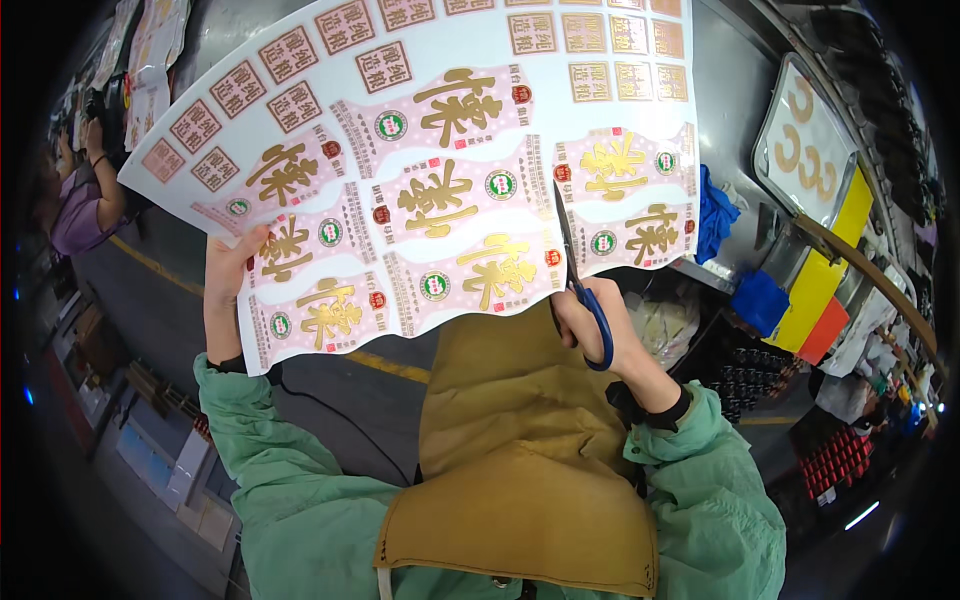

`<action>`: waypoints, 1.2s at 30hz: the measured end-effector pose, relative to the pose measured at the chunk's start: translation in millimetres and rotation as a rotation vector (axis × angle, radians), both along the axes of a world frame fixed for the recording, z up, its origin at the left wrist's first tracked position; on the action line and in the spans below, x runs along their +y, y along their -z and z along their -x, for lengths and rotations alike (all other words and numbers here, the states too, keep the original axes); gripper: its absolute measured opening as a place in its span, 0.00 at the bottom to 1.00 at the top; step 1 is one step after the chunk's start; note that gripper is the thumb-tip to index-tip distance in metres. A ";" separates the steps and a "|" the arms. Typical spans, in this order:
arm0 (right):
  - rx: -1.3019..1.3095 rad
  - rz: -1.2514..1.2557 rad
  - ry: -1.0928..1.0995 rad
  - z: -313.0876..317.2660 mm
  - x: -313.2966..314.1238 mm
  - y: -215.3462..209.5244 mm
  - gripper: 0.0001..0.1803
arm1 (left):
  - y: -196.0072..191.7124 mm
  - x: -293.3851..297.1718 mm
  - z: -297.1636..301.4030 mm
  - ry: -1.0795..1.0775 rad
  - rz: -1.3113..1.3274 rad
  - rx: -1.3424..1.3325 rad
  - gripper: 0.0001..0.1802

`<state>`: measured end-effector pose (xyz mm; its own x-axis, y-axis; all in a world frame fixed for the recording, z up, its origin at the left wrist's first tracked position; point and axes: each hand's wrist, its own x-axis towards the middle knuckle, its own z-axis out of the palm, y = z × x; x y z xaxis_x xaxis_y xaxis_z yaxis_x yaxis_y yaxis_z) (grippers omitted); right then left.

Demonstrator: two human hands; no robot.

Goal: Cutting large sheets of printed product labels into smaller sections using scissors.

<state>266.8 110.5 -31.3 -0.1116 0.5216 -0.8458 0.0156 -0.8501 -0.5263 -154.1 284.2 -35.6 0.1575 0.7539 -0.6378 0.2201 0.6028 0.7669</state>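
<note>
A large white sheet (480, 55) printed with pink and gold labels spreads before me, its near edge wavy. My left hand (232, 262) grips it at the left side, the thumb on top and the other fingers hidden beneath. In my right hand (606, 325) is a pair of scissors (599, 325) with blue handles, fingers wrapped round the loops. The dark blades point away from me and lie in a cut that runs up from the near edge between two label columns. Right of the cut, a flap with two labels is partly separated from the rest.
A metal table (735, 80) extends beyond the sheet. On its right are a tray (800, 140) with ring-shaped pieces, a blue cloth (714, 215), and blue, yellow and red bins (762, 302). At far left a person in purple (85, 215) works. A brown apron (520, 500) covers my lap.
</note>
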 end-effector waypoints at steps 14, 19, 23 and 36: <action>0.557 0.209 -0.182 -40.5 23.4 -12.1 0.16 | -1.8 -1.9 -8.1 -0.002 -0.075 -0.020 0.21; 0.677 0.241 -0.241 -53.7 32.3 -21.7 0.14 | 0.4 -1.8 -5.7 0.012 -0.067 -0.011 0.22; 0.452 0.214 -0.226 -53.9 40.1 -31.3 0.13 | -0.2 -2.7 -2.8 0.049 -0.070 0.041 0.21; 0.221 -0.174 -0.228 -35.6 32.8 -2.0 0.17 | -7.9 -17.2 -6.5 0.080 -0.019 0.124 0.19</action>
